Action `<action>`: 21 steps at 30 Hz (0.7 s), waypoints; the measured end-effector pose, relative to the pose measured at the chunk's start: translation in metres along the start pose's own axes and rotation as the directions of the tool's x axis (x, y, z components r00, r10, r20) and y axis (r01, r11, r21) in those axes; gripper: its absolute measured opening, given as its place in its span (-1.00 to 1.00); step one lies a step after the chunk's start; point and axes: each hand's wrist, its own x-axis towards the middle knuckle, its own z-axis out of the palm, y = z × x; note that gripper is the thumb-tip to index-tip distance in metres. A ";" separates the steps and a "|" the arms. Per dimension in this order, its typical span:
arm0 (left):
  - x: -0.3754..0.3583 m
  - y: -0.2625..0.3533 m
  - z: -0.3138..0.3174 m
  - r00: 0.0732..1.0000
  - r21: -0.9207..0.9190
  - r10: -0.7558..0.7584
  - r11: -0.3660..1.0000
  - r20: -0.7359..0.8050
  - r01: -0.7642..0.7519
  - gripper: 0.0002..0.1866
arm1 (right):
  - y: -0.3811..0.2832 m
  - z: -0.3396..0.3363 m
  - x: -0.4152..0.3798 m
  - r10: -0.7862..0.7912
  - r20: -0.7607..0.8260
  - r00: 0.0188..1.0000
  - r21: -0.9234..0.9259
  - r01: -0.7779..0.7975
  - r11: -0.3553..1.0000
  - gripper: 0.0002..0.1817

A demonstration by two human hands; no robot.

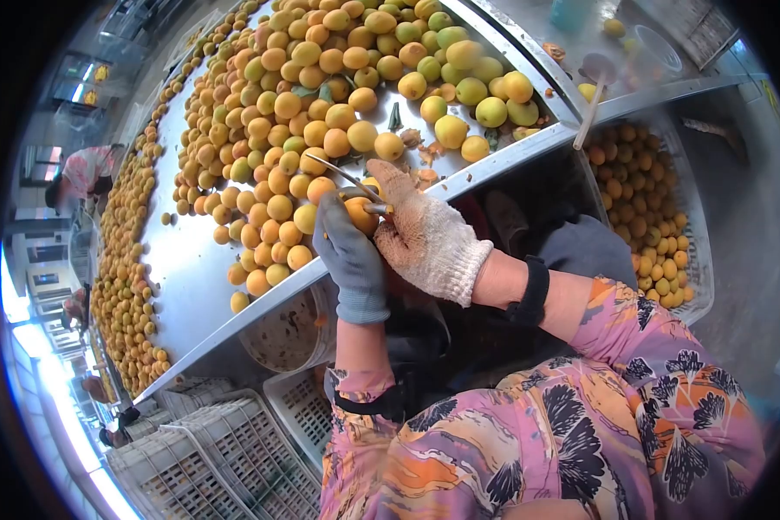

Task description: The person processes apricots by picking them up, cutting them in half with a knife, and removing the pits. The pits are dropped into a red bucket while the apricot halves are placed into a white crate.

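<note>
My left hand, in a grey glove, is wrapped round an orange-yellow apricot above the near edge of the metal table. My right hand, in a white knitted glove stained brown at the fingers, is closed on a thin metal tool. The tool's slender, pointed end sticks out toward the far left, over the fruit; its exact kind is hard to make out. A short metal part of it lies against the held apricot. Both hands meet at this fruit. Many loose apricots lie just beyond them.
The metal table has a raised rim and holds heaped apricots and scraps. At the right below stands a crate of apricots. White plastic crates and a bucket stand below left. A person is far left.
</note>
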 end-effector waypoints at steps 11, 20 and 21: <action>0.011 -0.009 -0.025 0.950 0.106 0.180 0.971 0.256 -0.213 -0.83 | -0.003 0.000 0.002 -0.021 0.216 0.976 0.400 -0.069 0.914 -0.51; 0.014 0.027 -0.013 0.985 -0.507 -0.136 0.845 0.105 0.170 -0.80 | 0.002 -0.011 -0.007 0.191 0.426 0.884 0.541 -0.418 0.730 -0.48; 0.016 0.033 -0.011 0.858 -0.803 -0.419 0.377 0.297 0.462 -0.79 | 0.012 -0.001 -0.011 0.049 0.164 0.985 0.522 -0.129 0.843 -0.41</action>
